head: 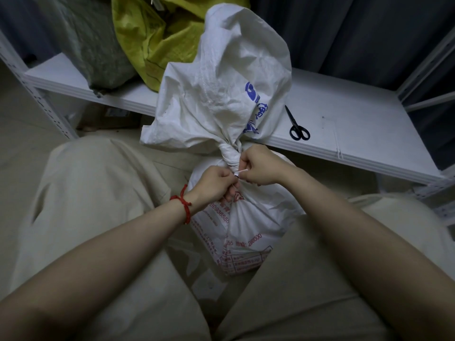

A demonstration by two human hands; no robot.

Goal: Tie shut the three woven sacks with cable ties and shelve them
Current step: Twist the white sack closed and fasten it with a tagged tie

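Note:
A white woven sack (248, 227) with red and blue print stands on the floor between my knees, its neck twisted and gathered. A white cable tie (240, 173) circles that neck. My left hand (216, 184) pinches the tie at its head. My right hand (258, 168) pinches the tie's free end just to the right. The sack's loose top (221, 89) flops up against the shelf edge. A yellow sack (157, 38) and a grey-green sack (93, 45) sit on the white shelf (344, 124) at the back left.
Black-handled scissors (296, 125) lie on the shelf right of the white sack's top. Spare white cable ties (337, 143) lie near the shelf's front edge. A perforated shelf post (37, 94) stands at the left. Dark curtains hang behind.

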